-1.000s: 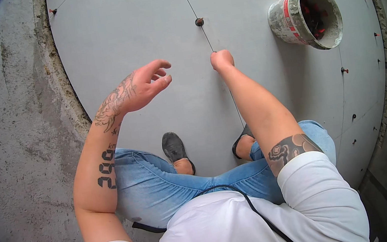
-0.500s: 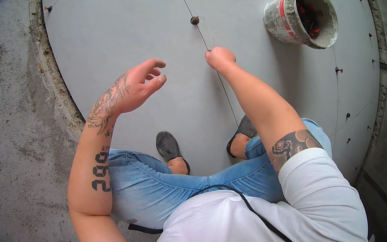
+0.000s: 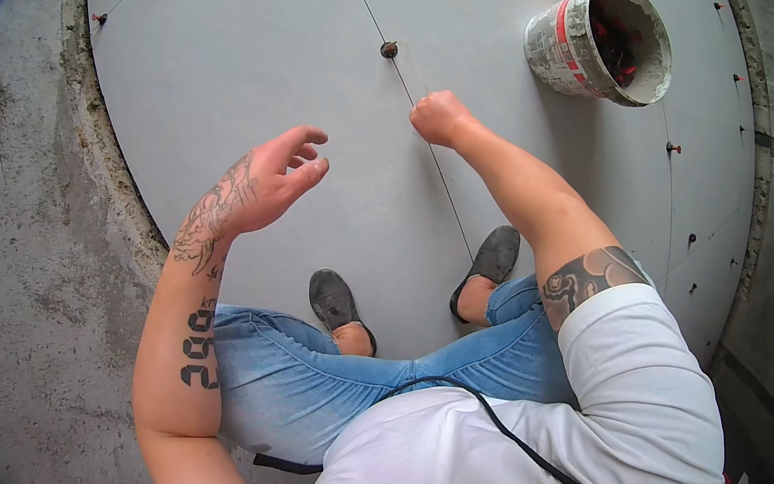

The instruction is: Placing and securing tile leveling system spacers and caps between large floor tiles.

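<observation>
well, the grey tiles run out on the left at a rough, crumbling edge, with bare concrete beyond it, and on the right at a curved border. between the two hands lies a bare strip of tile, and more open floor spreads ahead of the left hand; the bucket takes up room to the right. it stands on the tiles, well apart from the right hand, its wall smeared grey and banded red, and inside lie dark and red pieces, too jumbled to count. the right hand is closed in a fist at the middle seam; whether it grips anything i cannot tell. the left hand is open, its fingers loosely bent, over the tiles left of that seam. one round dark knob sits on the seam near the fist, apart from it. counted up: one bucket, two hands, two shoes, and about ten knobs on the floor, at least four showing red, most toward the right side.
</observation>
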Tool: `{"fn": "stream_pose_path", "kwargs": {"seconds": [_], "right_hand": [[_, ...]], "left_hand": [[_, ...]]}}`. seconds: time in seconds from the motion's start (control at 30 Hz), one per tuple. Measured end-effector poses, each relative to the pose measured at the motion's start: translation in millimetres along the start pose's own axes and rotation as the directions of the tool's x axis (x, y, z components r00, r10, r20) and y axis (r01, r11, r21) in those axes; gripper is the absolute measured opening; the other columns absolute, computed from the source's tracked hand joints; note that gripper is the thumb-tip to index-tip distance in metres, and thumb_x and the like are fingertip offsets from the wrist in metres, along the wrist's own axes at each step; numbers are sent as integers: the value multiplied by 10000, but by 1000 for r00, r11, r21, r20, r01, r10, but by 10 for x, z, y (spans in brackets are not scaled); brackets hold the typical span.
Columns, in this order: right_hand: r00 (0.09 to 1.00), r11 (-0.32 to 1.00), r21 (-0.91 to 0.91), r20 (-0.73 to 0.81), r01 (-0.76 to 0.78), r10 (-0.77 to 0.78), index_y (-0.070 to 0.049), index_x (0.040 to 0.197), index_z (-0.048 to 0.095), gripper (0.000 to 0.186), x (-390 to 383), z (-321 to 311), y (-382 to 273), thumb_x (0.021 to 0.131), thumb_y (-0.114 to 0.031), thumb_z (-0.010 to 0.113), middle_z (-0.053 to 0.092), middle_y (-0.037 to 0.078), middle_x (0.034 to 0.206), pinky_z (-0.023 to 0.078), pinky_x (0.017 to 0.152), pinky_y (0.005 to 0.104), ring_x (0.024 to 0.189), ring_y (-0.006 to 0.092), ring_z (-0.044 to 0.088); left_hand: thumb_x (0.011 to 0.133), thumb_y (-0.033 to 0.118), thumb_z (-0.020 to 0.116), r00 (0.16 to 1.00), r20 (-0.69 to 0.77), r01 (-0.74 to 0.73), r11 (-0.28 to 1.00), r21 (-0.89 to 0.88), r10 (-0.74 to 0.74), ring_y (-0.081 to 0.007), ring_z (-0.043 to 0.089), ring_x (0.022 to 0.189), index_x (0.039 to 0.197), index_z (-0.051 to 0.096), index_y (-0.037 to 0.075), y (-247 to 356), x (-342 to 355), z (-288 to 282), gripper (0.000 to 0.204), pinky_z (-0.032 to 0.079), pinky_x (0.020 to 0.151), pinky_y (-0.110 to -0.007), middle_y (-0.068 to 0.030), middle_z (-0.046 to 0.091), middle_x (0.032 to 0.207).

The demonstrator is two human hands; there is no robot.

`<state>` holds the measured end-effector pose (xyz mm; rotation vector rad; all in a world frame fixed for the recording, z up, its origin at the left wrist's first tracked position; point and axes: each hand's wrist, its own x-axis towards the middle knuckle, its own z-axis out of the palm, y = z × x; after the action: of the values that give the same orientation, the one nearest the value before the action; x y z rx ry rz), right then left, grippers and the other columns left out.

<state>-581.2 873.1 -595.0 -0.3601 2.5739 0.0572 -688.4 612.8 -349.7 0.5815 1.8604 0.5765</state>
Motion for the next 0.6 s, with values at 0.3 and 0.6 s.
{"fn": "stream_pose_path", "kwargs": {"seconds": [0.3,0.6], "right_hand": [[603,259,637,408,-725,685,-53,850,735,263,88,-63,-203,845,-207,522,702,198,911,547,712,440,847,379,677],[858,714,478,243,-512,452,-73,874,728,227,7,-425,129,844,-222,559,703,167,967,549,758,413,915,343,671]], "left_hand": [[993,312,505,1000,15,-17,1000,-19,17,-252,571,1161,1321,479,40,101,0,17,427,472,996,-396,-173,583,1218],[968,328,511,996,-34,-80,997,-12,80,-279,619,1092,1309,492,36,-7,6,25,450,503,926,-391,-192,620,1187]]}}
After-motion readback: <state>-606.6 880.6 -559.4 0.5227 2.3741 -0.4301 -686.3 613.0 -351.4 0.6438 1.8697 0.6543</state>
